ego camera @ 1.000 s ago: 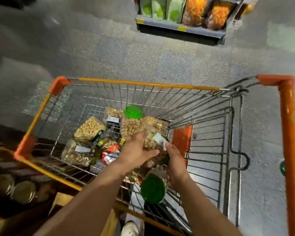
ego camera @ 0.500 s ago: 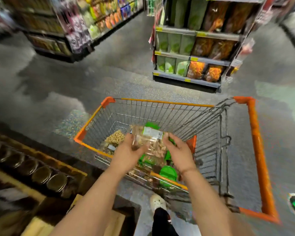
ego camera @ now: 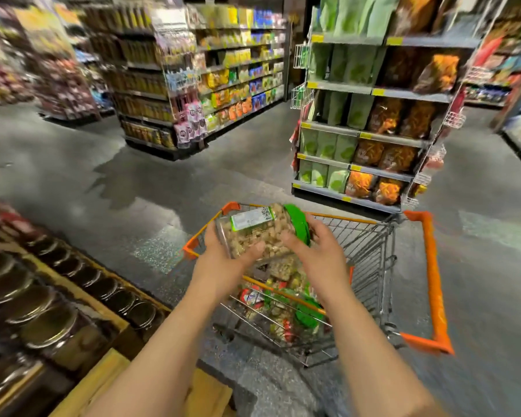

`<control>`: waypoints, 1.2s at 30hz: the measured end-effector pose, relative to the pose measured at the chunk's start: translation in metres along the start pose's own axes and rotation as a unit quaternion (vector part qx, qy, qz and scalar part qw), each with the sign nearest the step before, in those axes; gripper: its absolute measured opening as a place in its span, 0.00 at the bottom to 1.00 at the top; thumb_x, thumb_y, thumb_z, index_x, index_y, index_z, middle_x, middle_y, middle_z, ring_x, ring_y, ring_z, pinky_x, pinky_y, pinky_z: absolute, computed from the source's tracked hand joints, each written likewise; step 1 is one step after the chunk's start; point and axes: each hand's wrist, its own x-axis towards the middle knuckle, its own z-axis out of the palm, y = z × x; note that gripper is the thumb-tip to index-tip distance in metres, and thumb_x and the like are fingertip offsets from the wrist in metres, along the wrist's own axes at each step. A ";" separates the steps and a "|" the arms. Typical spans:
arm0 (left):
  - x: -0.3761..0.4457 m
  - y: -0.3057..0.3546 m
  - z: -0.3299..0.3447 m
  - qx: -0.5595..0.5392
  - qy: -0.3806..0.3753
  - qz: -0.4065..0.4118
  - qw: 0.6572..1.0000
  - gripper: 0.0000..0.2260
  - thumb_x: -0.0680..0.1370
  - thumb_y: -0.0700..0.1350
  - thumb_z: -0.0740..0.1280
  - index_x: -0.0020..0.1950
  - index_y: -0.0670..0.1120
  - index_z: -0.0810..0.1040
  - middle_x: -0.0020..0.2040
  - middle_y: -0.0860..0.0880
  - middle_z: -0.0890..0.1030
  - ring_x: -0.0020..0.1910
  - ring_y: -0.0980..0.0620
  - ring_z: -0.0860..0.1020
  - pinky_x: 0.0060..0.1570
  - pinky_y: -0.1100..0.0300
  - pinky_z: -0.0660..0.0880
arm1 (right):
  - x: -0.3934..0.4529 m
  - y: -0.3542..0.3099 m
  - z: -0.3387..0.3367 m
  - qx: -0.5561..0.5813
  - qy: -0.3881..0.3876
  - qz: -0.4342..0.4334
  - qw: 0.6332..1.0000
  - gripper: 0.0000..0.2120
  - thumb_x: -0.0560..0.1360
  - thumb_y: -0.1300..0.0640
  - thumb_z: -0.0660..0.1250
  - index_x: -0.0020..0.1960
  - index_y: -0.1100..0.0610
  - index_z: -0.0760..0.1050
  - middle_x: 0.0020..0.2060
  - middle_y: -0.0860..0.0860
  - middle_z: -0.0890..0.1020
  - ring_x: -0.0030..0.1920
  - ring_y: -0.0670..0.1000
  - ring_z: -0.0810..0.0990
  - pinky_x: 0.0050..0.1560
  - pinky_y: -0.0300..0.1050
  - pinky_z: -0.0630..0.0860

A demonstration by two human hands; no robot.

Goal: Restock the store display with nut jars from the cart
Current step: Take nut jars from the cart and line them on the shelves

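green-lidded nut jar [ego camera: 259, 233] sideways between both hands, left hand [ego camera: 223, 260] cupping, right hand [ego camera: 316, 254] seemingly gripping, above cart [ego camera: 430, 275]

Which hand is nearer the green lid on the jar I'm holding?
Right. The right hand touches the green lid; the left hand holds the jar at its base end.

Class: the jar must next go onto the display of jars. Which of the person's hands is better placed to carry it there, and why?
Probably the left hand: it grips the jar at its base end, on the side of the display, low left. The right hand is by the lid, on the cart side.
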 end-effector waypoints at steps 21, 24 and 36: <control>-0.248 0.013 0.013 -0.186 0.231 -0.070 0.953 0.25 0.70 0.60 0.78 0.55 0.50 0.70 0.54 0.46 0.83 0.49 0.49 0.86 0.45 0.44 0.84 | -0.105 -0.044 -0.041 0.101 -0.311 -0.078 0.942 0.36 0.57 0.48 0.84 0.63 0.39 0.78 0.57 0.48 0.85 0.56 0.54 0.85 0.53 0.62 0.84; -0.286 0.002 0.000 -0.208 0.254 -0.095 0.940 0.25 0.68 0.62 0.78 0.49 0.49 0.70 0.51 0.44 0.86 0.47 0.45 0.87 0.46 0.43 0.84 | -0.128 -0.046 -0.031 0.102 -0.366 -0.085 0.921 0.32 0.62 0.57 0.84 0.63 0.43 0.79 0.54 0.48 0.86 0.55 0.58 0.85 0.50 0.58 0.84; -0.418 -0.035 -0.077 -0.210 0.381 -0.085 0.896 0.30 0.62 0.64 0.79 0.63 0.59 0.83 0.50 0.48 0.87 0.49 0.47 0.86 0.48 0.41 0.84 | -0.254 -0.094 0.043 0.113 -0.541 -0.127 0.824 0.35 0.63 0.65 0.82 0.65 0.46 0.76 0.59 0.49 0.84 0.60 0.50 0.83 0.59 0.53 0.82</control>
